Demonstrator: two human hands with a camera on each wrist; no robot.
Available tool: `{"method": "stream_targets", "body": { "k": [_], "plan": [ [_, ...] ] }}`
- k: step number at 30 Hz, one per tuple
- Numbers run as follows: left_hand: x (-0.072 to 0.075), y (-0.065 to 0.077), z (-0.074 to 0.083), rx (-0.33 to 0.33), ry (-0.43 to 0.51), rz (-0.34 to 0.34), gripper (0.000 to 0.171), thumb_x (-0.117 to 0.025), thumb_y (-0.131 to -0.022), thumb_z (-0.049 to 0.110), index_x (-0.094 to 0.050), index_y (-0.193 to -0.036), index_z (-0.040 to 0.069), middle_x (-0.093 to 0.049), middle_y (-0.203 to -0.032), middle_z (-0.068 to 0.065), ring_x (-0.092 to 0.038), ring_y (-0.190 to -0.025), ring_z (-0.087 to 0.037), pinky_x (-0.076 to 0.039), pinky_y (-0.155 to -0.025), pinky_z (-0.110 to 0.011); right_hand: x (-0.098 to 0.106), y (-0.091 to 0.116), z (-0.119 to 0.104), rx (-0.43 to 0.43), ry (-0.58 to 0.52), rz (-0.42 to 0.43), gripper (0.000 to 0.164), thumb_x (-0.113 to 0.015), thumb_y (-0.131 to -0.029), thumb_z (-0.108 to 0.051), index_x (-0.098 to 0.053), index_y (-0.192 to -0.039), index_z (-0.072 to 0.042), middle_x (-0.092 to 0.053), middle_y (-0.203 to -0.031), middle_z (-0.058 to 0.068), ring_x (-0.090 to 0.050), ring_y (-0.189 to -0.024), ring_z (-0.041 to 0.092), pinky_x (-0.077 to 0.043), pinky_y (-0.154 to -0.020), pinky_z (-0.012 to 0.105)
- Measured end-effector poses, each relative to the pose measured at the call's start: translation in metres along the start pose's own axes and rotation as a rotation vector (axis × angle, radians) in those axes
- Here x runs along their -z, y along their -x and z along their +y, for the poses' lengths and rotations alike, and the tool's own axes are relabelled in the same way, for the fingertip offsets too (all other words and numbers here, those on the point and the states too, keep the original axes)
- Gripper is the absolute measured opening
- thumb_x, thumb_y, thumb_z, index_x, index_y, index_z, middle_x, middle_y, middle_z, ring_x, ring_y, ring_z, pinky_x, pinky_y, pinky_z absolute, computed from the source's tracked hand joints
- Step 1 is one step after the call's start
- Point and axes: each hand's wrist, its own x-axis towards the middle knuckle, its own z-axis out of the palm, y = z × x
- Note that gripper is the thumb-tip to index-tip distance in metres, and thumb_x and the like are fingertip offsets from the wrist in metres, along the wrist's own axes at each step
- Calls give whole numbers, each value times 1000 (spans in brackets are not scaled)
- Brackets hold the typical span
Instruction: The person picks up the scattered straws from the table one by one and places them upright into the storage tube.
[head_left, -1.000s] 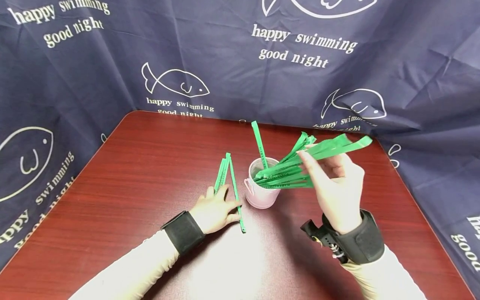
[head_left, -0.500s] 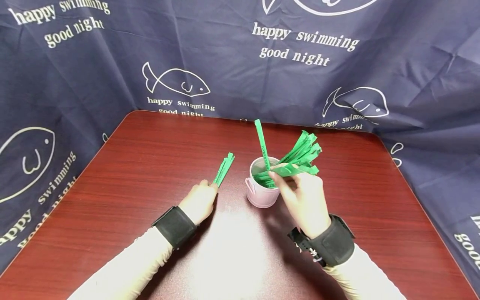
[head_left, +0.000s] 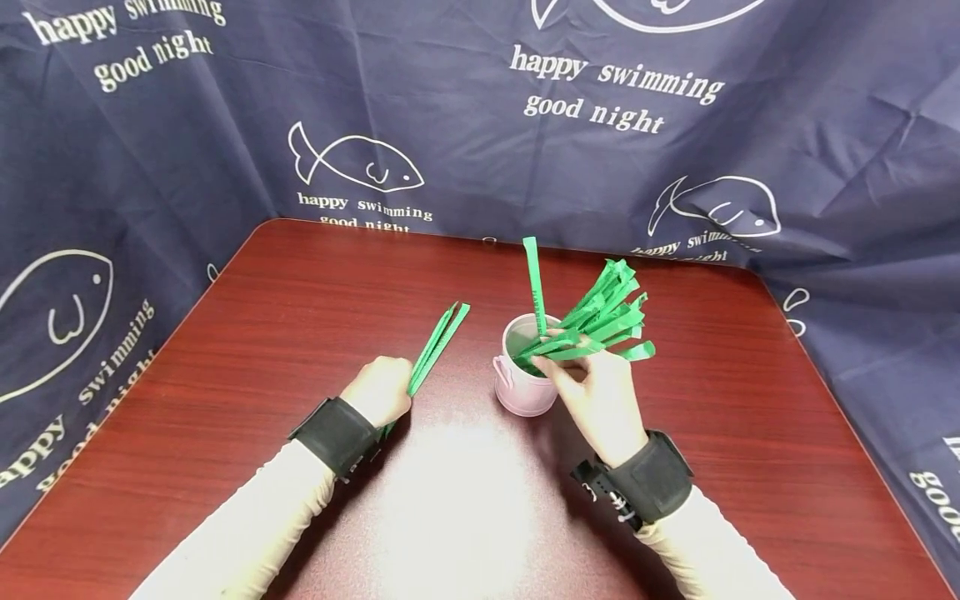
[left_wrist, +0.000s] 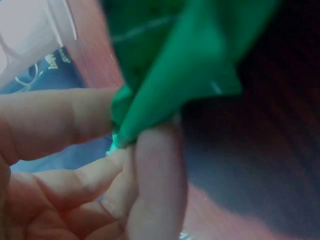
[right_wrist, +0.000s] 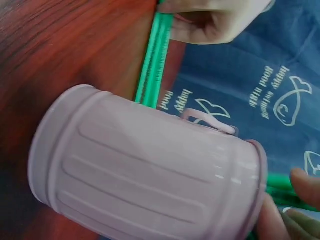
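Strips (head_left: 431, 354) now within left fingers (head_left: 390, 392)

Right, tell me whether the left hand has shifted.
Yes. The left hand has drawn back toward the person, away from the pink ribbed plastic cup.

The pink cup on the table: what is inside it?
The pink cup holds green strips fanning out to the right, plus one standing upright. The right hand pinches the bunch at the rim. The cup's bottom and the strips' lower ends are hidden.
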Motion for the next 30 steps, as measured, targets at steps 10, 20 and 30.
{"method": "stream_targets", "body": {
  "k": [10, 20, 30],
  "plan": [
    [7, -1, -5, 18, 185, 91, 12, -68, -82, 5, -67, -93, 1, -68, -80, -9, -66, -75, -22, -55, -71, -40, 40, 2, -29, 125, -171, 200, 64, -90, -63, 0, -66, -123, -2, -71, -101, 14, -69, -83, 6, -53, -72, 15],
    [30, 5, 40, -435, 484, 462, 26, -72, -87, 3, -64, -111, 0, -67, -90, -9, -67, -72, -15, -58, -69, -30, 51, -13, -58, 192, -430, 208, 53, -74, -75, 14, -63, -126, 5, -71, -118, 0, -68, -98, 13, -54, -85, 25],
    [39, 16, 81, -766, 296, 517, 25, -71, -88, 4, -66, -113, 3, -67, -102, -5, -62, -92, -15, -52, -84, -23, 50, -19, -74, 117, -819, 200, 46, -70, -77, 19, -59, -122, 14, -76, -96, 15, -73, -72, 20, -59, -65, 28]
  ]
}}
